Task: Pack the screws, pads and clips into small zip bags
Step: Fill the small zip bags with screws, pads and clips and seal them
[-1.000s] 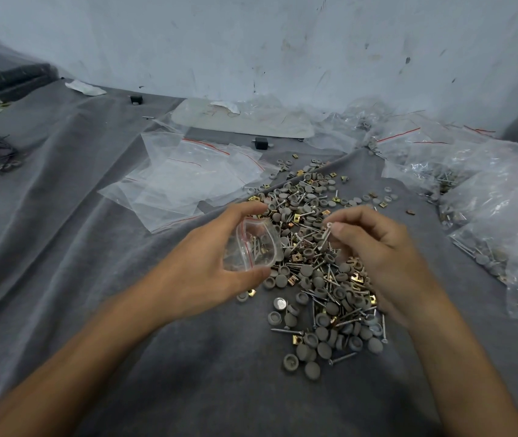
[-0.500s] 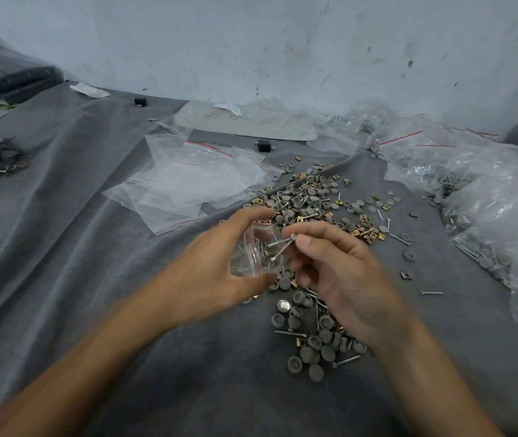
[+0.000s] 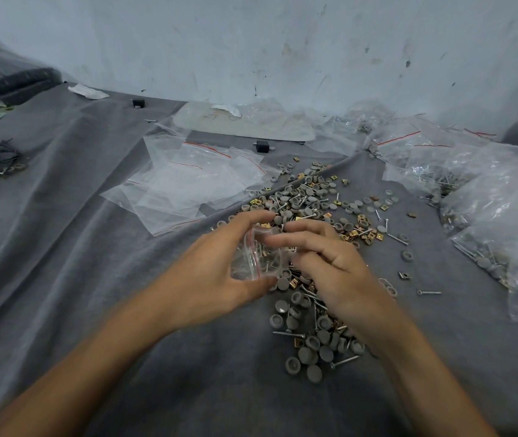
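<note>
- A person's left hand [image 3: 216,272] grips a small clear zip bag [image 3: 259,257] with a red seal line. The thumb is underneath and the fingers curl over the top, so the bag's mouth faces right.
- The bag is held at the centre of the view, at the left edge of the loose pile [image 3: 308,206], with a few thin metal pieces visible inside.
- The right hand [image 3: 333,275] is at the bag's mouth, forefinger [image 3: 283,239] stretched towards the opening and the other fingers loosely bent. It is blurred and the thumb is hidden, so I cannot tell whether it pinches anything.
- The pile mixes round grey pads [image 3: 314,373], gold clips [image 3: 379,236] and silver screws [image 3: 429,292], spread over a grey cloth [image 3: 93,279] from under the right wrist away towards the wall.
- Flat empty zip bags [image 3: 188,187] lie behind the left hand.
- Filled bags [image 3: 497,216] are heaped along the right side.
</note>
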`<state>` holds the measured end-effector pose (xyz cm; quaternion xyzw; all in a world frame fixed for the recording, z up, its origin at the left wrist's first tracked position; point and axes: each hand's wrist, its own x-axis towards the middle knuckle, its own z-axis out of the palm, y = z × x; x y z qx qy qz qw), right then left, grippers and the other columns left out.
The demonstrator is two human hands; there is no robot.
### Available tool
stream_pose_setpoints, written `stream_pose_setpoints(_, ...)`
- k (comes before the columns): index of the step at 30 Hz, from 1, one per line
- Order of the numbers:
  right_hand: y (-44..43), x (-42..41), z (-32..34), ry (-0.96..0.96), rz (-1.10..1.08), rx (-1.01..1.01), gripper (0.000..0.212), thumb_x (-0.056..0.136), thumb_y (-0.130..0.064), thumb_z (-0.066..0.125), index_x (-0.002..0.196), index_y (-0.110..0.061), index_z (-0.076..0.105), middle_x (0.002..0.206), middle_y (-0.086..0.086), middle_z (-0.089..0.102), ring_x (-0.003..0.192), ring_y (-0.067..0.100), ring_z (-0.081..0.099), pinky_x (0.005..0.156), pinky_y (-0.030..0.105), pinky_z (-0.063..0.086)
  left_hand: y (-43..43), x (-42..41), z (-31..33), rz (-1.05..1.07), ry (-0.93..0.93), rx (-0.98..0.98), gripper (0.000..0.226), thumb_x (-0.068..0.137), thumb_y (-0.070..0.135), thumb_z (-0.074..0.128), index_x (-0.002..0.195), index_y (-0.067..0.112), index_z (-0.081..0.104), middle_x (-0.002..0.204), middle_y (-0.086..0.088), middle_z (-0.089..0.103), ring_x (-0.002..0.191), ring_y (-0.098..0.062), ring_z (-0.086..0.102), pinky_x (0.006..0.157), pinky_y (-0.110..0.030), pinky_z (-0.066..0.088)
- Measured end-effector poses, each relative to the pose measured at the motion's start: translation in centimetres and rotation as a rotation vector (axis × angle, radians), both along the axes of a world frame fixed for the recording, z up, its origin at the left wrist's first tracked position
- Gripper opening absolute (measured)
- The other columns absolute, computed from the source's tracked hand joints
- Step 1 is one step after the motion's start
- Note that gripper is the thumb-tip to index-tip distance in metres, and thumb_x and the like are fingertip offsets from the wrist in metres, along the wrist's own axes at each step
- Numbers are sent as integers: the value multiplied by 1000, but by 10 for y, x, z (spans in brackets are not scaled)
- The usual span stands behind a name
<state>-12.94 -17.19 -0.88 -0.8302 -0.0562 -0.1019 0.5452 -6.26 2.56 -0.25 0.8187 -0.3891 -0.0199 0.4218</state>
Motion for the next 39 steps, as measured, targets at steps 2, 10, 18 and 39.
stream_pose_setpoints(2, -1, 1, 2, -42, 32, -170, 51, 85, -9, 43, 109, -41, 76, 137, -22, 50, 134, -7, 41, 106, 11, 32, 0, -2, 0, -14, 8, -16, 73, 75, 61, 68, 140, 49, 37, 135, 23, 57, 129, 6, 50, 108, -36, 45)
stream_pose_setpoints(10, 0, 6, 1, -195, -28, -311, 21, 98, -13, 65, 114, -19, 76, 125, -16, 63, 124, 5, 57, 102, 27, 49, 9, 4, 6, 70, -187, 60, 74, 80, 65, 64, 146, 42, 37, 138, 30, 44, 130, 8, 40, 109, -29, 40)
stream_pose_setpoints(18, -3, -1, 19, -299, -103, -128, 7, 91, -34, 72, 97, -32, 74, 98, -9, 65, 93, 17, 64, 73, 25, 51, 19, 13, 25, 158, -118, -360, 13, 83, 34, 73, 90, 24, 70, 85, 5, 70, 75, -4, 62, 78, -18, 51)
stream_pose_setpoints(39, 1, -31, 58, -235, -124, -493, 45, 84, -60, 67, 123, -39, 64, 120, -26, 62, 121, -1, 55, 95, 20, 46, 4, -21, 28, 49, -196, -212, 7, 95, 38, 62, 94, 33, 65, 88, 16, 65, 84, -11, 62, 72, -18, 45)
